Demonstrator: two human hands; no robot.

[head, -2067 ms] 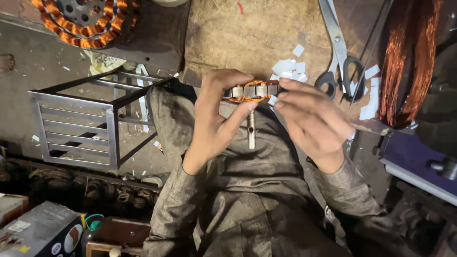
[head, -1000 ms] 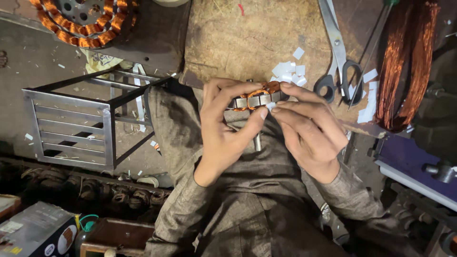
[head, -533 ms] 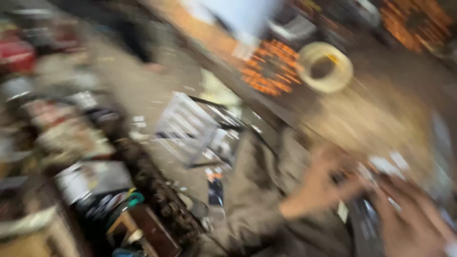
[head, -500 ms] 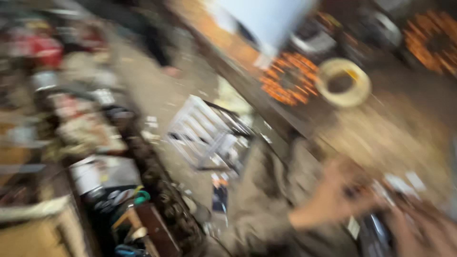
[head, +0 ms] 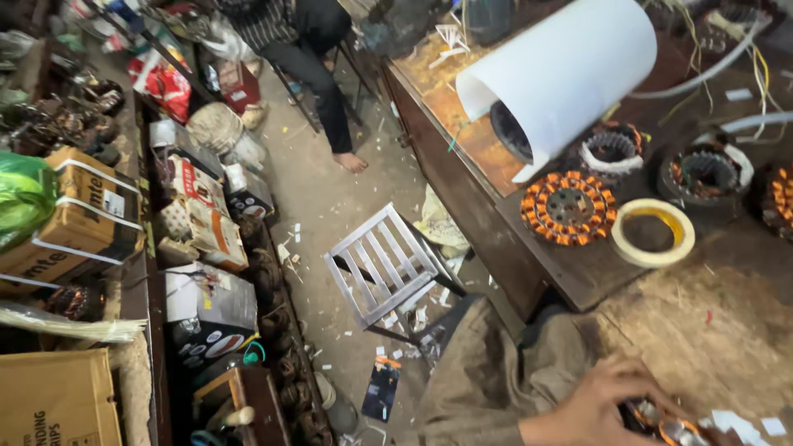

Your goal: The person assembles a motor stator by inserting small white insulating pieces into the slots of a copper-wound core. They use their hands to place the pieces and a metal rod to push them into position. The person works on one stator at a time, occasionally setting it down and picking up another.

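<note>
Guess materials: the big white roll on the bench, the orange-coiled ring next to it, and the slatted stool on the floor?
White roll: likely paper or thin plastic sheet, matte, curled smoothly into a tube. Orange-coiled ring: apparently a dark steel core with glossy copper wire wound on its teeth. Slatted stool: probably metal, dull grey with thin straight slats and dark legs; painted or bare, cannot tell.
</note>
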